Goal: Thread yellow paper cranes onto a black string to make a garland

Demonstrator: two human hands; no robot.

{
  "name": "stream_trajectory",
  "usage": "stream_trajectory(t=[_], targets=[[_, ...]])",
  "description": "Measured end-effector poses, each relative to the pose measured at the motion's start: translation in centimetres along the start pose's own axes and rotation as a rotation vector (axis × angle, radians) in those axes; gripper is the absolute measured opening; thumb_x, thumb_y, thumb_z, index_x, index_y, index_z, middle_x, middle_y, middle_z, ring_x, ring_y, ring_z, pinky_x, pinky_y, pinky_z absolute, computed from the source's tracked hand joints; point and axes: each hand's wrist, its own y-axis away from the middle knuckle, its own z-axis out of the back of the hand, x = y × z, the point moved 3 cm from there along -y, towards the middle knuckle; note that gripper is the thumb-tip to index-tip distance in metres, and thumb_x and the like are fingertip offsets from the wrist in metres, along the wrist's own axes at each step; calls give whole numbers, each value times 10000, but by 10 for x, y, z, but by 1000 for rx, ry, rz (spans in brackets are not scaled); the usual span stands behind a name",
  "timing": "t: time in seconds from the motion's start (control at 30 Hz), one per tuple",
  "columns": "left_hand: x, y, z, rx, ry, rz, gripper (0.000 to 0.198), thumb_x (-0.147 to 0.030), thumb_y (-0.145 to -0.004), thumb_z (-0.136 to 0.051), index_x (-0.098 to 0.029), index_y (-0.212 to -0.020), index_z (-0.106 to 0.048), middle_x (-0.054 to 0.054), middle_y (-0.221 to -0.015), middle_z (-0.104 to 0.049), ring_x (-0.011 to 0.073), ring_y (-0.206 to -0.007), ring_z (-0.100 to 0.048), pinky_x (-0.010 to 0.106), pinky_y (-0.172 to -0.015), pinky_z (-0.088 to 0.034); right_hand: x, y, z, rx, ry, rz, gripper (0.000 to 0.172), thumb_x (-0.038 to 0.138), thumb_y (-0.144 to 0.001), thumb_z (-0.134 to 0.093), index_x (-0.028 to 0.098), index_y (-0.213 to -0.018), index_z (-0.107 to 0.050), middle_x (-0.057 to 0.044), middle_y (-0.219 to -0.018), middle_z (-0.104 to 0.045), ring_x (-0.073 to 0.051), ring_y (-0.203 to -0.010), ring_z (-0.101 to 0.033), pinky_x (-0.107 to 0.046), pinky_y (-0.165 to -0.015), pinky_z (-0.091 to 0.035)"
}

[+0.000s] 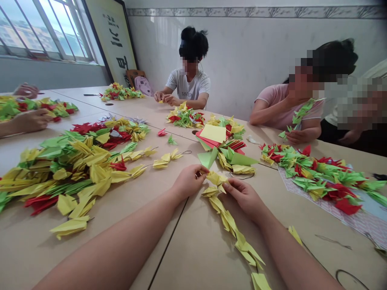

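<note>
A strand of yellow folded paper cranes point(229, 223) runs along the table toward me, threaded on a dark cord. At its far end is a yellow paper crane point(216, 178), between my two hands. My right hand point(246, 199) pinches this crane's right edge between thumb and fingers. My left hand point(190, 180) is closed at the crane's left side, its fingertips pressed together; what sits between them is too small to make out. Just beyond my hands, green paper sheets point(208, 158) lie by a stack topped with a yellow square sheet point(213, 133).
A large heap of yellow, green and red cranes point(90, 161) spreads at left. More crane strands point(320, 175) lie at right on a patterned sheet point(320, 203). Loose cords point(332, 241) rest near my right forearm. Across the table sit a person in white point(189, 84) and another in pink point(275, 98).
</note>
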Motion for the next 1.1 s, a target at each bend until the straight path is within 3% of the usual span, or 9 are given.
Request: stream_trajectory(t=[0.2, 0.43, 0.57, 0.73, 0.83, 0.9, 1.0, 1.1], targets=[[-2, 1, -1, -2, -46, -30, 170, -207, -741, -505, -181, -856, -627, 8, -757, -637, 113, -639, -540, 232, -644, -442, 1, 0, -2, 20, 213, 70, 246, 416, -778, -512, 187, -829, -583, -12, -736, -595, -156, -703, -530, -254, -629, -423], [5, -1, 2, -112, -60, 10, 186, -159, -742, -491, -176, -879, -616, 23, -851, -643, 123, -703, -563, 245, -678, -470, -3, -2, -1, -30, 223, 81, 240, 414, -771, -510, 191, -830, -574, -20, -760, -611, -154, -693, -542, -258, -637, -439], [13, -2, 1, -184, -88, 9, 244, -156, -752, -479, -182, -960, -604, 46, -967, -609, 149, -847, -563, 276, -790, -464, -4, -3, 0, -98, 158, 96, 258, 413, -747, -531, 188, -871, -547, -26, -774, -583, -149, -711, -536, -269, -657, -443], [10, 0, 4, -226, -183, 36, 281, -172, -750, -495, -198, -1014, -587, 75, -1101, -517, 214, -1062, -461, 351, -928, -385, -4, -3, 0, -136, 137, 111, 264, 398, -742, -538, 199, -912, -504, -20, -775, -550, -143, -702, -522, -269, -630, -438], [3, 2, 12, -361, -178, 33, 256, -166, -769, -468, -196, -1000, -574, 76, -1118, -486, 208, -1096, -425, 358, -957, -341, 1, 0, -1, -96, 211, 125, 229, 385, -755, -532, 200, -890, -525, -27, -790, -556, -151, -725, -525, -273, -639, -433], [-5, 4, 17, -410, -163, -53, 187, -199, -805, -436, -184, -928, -576, 65, -1011, -529, 180, -1012, -467, 327, -916, -357, 6, 2, -3, -46, 274, 135, 206, 382, -762, -527, 196, -847, -552, -30, -787, -563, -153, -714, -526, -272, -627, -429], [-19, 8, 12, -215, -235, -248, 270, -317, -837, -411, -173, -670, -565, 30, -720, -548, 146, -757, -499, 273, -754, -386, 12, 3, -5, 5, 328, 152, 189, 370, -770, -526, 189, -798, -572, -33, -784, -576, -155, -711, -527, -273, -629, -423], [-28, 13, 4, -39, -351, -372, 417, -393, -838, -396, -170, -505, -510, 18, -573, -505, 129, -632, -467, 264, -683, -354, 14, 3, -4, 4, 347, 165, 189, 361, -786, -507, 188, -809, -578, -31, -788, -584, -160, -733, -529, -279, -659, -417]])
